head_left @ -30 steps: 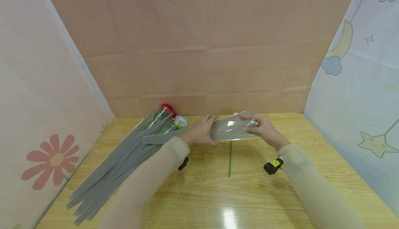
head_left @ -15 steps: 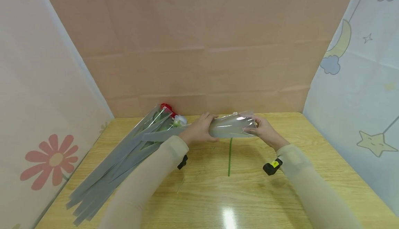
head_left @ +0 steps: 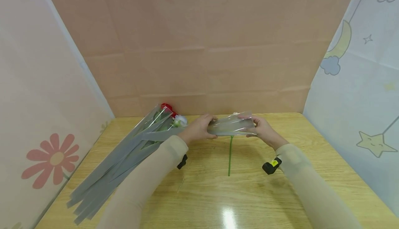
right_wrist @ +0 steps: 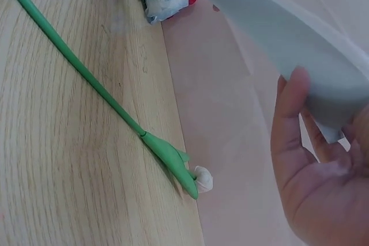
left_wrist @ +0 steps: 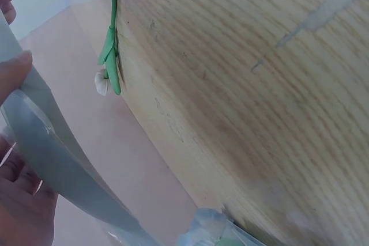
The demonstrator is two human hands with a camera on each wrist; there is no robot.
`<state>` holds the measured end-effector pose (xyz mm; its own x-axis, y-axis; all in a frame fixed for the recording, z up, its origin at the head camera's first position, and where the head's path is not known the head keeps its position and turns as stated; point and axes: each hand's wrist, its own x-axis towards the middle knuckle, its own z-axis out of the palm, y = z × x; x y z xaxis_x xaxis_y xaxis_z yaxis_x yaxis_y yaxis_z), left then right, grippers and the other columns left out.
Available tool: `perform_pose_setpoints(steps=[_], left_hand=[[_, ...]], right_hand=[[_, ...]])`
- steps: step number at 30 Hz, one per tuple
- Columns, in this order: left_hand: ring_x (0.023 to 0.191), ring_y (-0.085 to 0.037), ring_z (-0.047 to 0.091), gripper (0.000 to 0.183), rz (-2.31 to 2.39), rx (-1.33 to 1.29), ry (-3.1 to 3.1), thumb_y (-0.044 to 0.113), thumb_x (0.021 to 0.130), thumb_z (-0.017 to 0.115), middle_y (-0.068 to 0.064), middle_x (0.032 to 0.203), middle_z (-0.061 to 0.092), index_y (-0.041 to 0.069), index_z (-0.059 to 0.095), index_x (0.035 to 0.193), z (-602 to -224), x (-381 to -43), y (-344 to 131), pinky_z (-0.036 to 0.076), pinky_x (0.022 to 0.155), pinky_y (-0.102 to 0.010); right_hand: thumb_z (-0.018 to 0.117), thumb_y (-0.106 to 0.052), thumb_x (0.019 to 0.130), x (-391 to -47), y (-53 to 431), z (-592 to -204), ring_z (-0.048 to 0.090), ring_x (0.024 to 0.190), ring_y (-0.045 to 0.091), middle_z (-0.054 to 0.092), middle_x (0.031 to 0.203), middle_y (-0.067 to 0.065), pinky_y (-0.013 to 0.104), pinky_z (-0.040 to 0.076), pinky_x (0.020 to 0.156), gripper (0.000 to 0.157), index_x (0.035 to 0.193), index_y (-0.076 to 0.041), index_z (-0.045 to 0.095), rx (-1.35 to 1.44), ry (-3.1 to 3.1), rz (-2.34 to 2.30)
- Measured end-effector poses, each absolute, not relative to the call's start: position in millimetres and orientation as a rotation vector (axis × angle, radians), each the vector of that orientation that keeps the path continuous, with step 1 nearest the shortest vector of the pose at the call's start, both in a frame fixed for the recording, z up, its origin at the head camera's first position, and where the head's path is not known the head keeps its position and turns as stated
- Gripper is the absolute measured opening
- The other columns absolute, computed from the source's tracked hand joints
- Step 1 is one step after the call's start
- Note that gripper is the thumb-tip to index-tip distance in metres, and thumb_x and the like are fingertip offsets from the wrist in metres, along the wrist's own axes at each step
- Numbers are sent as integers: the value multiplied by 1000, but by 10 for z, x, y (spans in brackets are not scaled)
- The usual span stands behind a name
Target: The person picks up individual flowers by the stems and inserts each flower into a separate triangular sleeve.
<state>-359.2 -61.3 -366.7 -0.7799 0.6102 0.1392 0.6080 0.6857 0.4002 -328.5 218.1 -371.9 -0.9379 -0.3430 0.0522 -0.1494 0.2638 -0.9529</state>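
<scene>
Both hands hold a clear and grey flower wrapping sleeve (head_left: 230,125) raised above the table. My left hand (head_left: 201,128) grips it around its left part, thumb on the near side. At the sleeve's wider right end, my right hand (head_left: 263,128) holds the edge; in the right wrist view its thumb (right_wrist: 295,93) lies against the grey film and the other fingers are partly hidden behind. Below the sleeve a single artificial flower (right_wrist: 164,156), with a green stem and a small white bloom (right_wrist: 203,179), lies on the table.
At the left of the wooden table (head_left: 205,201) lie several grey wrapping sleeves (head_left: 115,166), with a red flower (head_left: 167,108) and a white flower (head_left: 180,121) at their far end. Fabric backdrops stand behind and on both sides.
The sleeve has tilted and narrowed slightly between the hands, its near edge rising a little. My left hand has shifted slightly left. The flower on the table has stayed put.
</scene>
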Motion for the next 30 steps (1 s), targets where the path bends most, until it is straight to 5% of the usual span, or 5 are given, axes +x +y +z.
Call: perform_pose_setpoints(steps=[11,19,24,30], left_hand=[[110,-18,58,57,766,992,2847,26,81,80,-5,122,60,9,55,129,-3680,-3580,-635,49,96,-33],[111,-20,58,55,889,949,2820,22,81,80,-6,122,60,8,55,129,-3720,-3615,-693,49,96,-35],[115,-22,57,56,934,892,2812,22,82,79,-7,126,58,9,54,130,-3702,-3609,-755,48,98,-36],[116,-23,56,57,965,851,2812,22,82,79,-7,127,58,9,54,132,-3657,-3598,-834,47,100,-36]], right_hand=[[66,-7,91,-3306,2195,-3723,59,103,12,42,139,18,30,56,79,48,136,-5,51,-429,2323,-1804],[49,-36,101,-3275,2254,-3655,57,105,6,47,126,-1,25,54,84,44,131,-4,48,-390,2341,-1925],[30,-43,104,-3289,2274,-3600,54,112,13,48,126,2,22,53,85,42,125,-12,49,-211,2236,-2138],[27,-26,107,-3416,2178,-3721,57,112,28,47,128,19,33,53,91,46,140,6,33,-21,2264,-1847]])
